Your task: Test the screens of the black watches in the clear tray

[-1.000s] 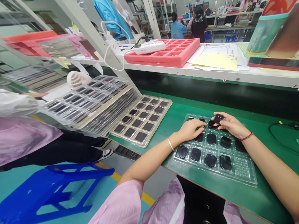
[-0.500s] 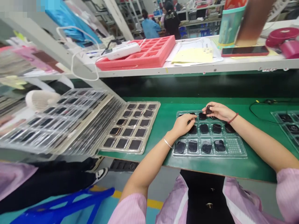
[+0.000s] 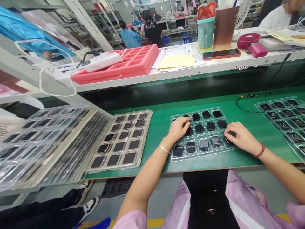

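Since half a second ago your right hand [image 3: 240,137] has come down from the far rim of the clear blister tray [image 3: 202,152] to its near right corner, and the small black module it was pinching is no longer between its fingers. Your left hand has barely shifted.

Left to right: a fanned stack of filled trays [image 3: 59,143] leans at the belt's left end. Your left hand [image 3: 177,128] lies fingers-down on the tray's left columns, curled loosely over a pocket, gripping nothing that shows. The black square modules [image 3: 204,144] sit one per pocket, lying flat, glossy faces up. Your right hand rests with fingers curled over the near right pocket; whether they close on a part underneath cannot be told. Another tray of round-marked parts [image 3: 283,121] lies further right.

Judgement: seating step, pressing parts home pocket by pocket. Next move calls for light, even fingertip pressure so each module drops level.

The tray's long axis runs left-right along the green belt [image 3: 162,127], slightly skewed, far right corner further from you. The modules are near square: no clear long axis.
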